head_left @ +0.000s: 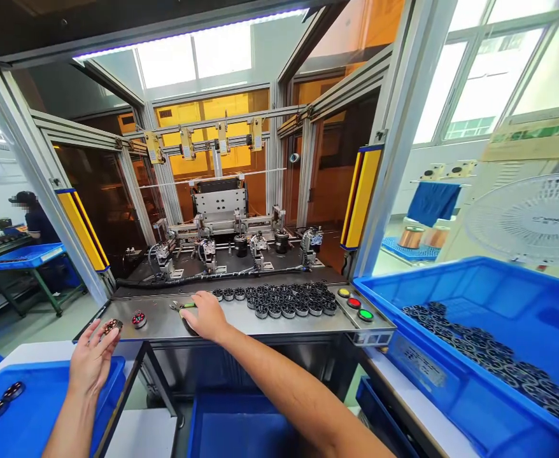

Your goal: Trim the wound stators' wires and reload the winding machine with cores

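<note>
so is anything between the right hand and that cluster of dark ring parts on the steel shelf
Nothing visible. The right hand rests on a green-handled tool on the steel shelf, and the cluster of dark ring-shaped parts begins just to its right, with only bare shelf between them.

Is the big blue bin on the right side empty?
No, the blue bin on the right holds a layer of dark ring-shaped parts lying along its bottom.
</note>
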Available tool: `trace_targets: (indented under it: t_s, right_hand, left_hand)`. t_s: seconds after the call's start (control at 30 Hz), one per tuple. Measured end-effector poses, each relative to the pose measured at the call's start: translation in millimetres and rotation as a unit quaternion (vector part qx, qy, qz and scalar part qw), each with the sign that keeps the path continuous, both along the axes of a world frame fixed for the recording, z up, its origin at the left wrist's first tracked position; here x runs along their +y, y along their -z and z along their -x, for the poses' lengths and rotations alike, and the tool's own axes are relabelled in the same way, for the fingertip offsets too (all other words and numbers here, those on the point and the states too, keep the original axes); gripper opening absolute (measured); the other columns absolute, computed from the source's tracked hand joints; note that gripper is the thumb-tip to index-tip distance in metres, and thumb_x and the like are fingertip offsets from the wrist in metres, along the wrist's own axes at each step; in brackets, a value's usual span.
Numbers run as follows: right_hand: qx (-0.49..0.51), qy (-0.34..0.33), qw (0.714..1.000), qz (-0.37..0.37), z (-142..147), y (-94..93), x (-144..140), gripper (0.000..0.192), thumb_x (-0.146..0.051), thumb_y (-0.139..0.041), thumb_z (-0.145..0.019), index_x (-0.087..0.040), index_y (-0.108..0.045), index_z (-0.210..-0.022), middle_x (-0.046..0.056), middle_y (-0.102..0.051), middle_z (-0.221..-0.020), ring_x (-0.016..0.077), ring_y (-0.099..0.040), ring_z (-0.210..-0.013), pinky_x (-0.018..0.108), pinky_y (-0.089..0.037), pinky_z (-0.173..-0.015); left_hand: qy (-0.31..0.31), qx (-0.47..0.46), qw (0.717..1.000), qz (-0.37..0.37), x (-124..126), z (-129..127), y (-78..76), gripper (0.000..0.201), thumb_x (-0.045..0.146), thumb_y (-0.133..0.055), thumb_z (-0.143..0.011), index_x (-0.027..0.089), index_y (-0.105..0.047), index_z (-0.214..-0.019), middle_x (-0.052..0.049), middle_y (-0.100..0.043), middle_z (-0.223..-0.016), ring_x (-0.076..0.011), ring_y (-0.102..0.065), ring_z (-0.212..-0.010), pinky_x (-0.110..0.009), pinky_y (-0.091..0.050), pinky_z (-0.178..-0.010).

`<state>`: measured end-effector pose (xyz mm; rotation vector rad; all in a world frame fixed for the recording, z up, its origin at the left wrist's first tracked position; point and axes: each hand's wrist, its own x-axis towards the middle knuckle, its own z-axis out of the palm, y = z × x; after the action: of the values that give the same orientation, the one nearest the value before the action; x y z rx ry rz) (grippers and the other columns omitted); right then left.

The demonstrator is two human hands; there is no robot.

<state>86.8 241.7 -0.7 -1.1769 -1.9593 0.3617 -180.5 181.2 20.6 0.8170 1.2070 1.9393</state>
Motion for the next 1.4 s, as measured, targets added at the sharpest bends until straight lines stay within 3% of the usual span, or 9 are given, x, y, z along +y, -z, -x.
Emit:
trace_targets:
  t_s: [0.13, 0.27, 0.43, 0.6, 0.73, 0.93, 1.03, 1.2, 1.4]
  right_hand:
    - [0.088, -0.044, 0.995, -0.019, -19.9, 2.1, -50.0, 0.035, -0.034, -0.066, -0.089, -0.015, -0.066, -0.119, 0.014, -0.066, -0.125, 0.025, -0.058, -0.12, 0.04, -0.043, -0.107]
    - [0.167, -0.091, 0.982, 0.018, -52.9, 5.0, -119.4, 0.029, -0.03, -0.065, -0.088, -0.017, -0.067, -0.113, 0.01, -0.071, -0.111, 0.0205, -0.065, -0.103, 0.034, -0.052, -0.094]
    - [0.315, -0.174, 0.905, 0.229, -88.8, -10.7, -173.9, 0.02, -0.036, -0.069, -0.084, -0.017, -0.071, -0.092, 0.004, -0.069, -0.086, 0.0151, -0.063, -0.078, 0.029, -0.051, -0.074]
    - [0.353, -0.214, 0.834, 0.365, -93.7, -21.3, -189.8, 0.043, -0.056, -0.075, -0.075, -0.016, -0.061, -0.068, -0.004, -0.053, -0.061, 0.0085, -0.042, -0.057, 0.024, -0.036, -0.057]
    - [0.393, -0.213, 0.798, 0.404, -96.4, -16.2, -192.3, 0.043, -0.055, -0.075, -0.077, -0.017, -0.06, -0.064, -0.004, -0.051, -0.056, 0.0076, -0.041, -0.052, 0.023, -0.031, -0.052]
    - [0.391, -0.432, 0.65, 0.488, -132.4, 12.2, -176.8, 0.035, -0.044, -0.086, -0.067, -0.016, -0.068, -0.058, 0.001, -0.063, -0.056, 0.0095, -0.054, -0.049, 0.023, -0.04, -0.05]
    - [0.41, -0.388, 0.637, 0.524, -125.2, 29.2, -186.6, 0.032, -0.042, -0.089, -0.065, -0.014, -0.075, -0.075, 0.003, -0.071, -0.067, 0.0101, -0.063, -0.054, 0.022, -0.049, -0.054]
    - [0.551, -0.292, 0.546, 0.56, -80.2, 35.7, -223.5, 0.043, -0.039, -0.094, -0.055, -0.012, -0.07, -0.077, 0.005, -0.075, -0.068, 0.0119, -0.068, -0.051, 0.019, -0.053, -0.047]
    - [0.555, -0.228, 0.563, 0.568, -75.3, 34.5, -239.4, 0.036, -0.038, -0.092, -0.061, -0.011, -0.069, -0.071, -0.002, -0.065, -0.048, 0.0059, -0.057, -0.035, 0.012, -0.044, -0.035]
  left_hand:
    - [-0.004, 0.01, 1.0, -0.018, -7.1, -8.4, -12.8, 0.052, 0.0, -0.079, -0.058, 0.022, -0.061, -0.101, 0.002, -0.074, -0.09, -0.0117, -0.072, -0.08, -0.018, -0.059, -0.07]
    - [0.005, 0.06, 0.998, -0.028, -52.1, -53.2, -17.8, 0.062, 0.003, -0.084, -0.057, 0.024, -0.062, -0.112, 0.001, -0.077, -0.1, -0.0139, -0.073, -0.092, -0.017, -0.059, -0.079]
    - [0.095, 0.265, 0.951, -0.128, -132.1, -144.1, 0.0, 0.06, 0.003, -0.082, -0.067, 0.028, -0.063, -0.117, -0.002, -0.078, -0.106, -0.0167, -0.074, -0.099, -0.024, -0.06, -0.09]
    - [0.155, 0.303, 0.929, -0.147, -159.6, -175.6, 20.2, 0.063, -0.002, -0.075, -0.072, 0.029, -0.062, -0.126, -0.006, -0.076, -0.113, -0.0218, -0.073, -0.104, -0.033, -0.062, -0.092]
    - [0.193, 0.273, 0.932, -0.141, -159.4, -178.5, 21.4, 0.066, -0.005, -0.075, -0.07, 0.029, -0.062, -0.126, -0.005, -0.075, -0.114, -0.0208, -0.072, -0.105, -0.031, -0.061, -0.093]
    - [0.263, 0.177, 0.943, -0.098, -164.8, -183.2, 11.0, 0.066, -0.004, -0.077, -0.07, 0.031, -0.061, -0.124, -0.003, -0.077, -0.111, -0.017, -0.073, -0.102, -0.022, -0.061, -0.086]
    - [0.231, 0.205, 0.945, -0.111, -165.8, -184.6, 14.4, 0.069, -0.007, -0.075, -0.069, 0.031, -0.061, -0.125, -0.002, -0.076, -0.111, -0.0163, -0.073, -0.103, -0.023, -0.061, -0.087]
    - [0.202, 0.257, 0.936, -0.133, -165.3, -190.1, 27.5, 0.069, -0.011, -0.07, -0.071, 0.028, -0.059, -0.128, -0.003, -0.074, -0.114, -0.0175, -0.071, -0.106, -0.027, -0.06, -0.093]
    - [0.214, 0.255, 0.935, -0.124, -165.1, -190.4, 33.6, 0.072, -0.01, -0.073, -0.069, 0.027, -0.058, -0.129, -0.003, -0.073, -0.116, -0.0174, -0.07, -0.107, -0.027, -0.06, -0.094]
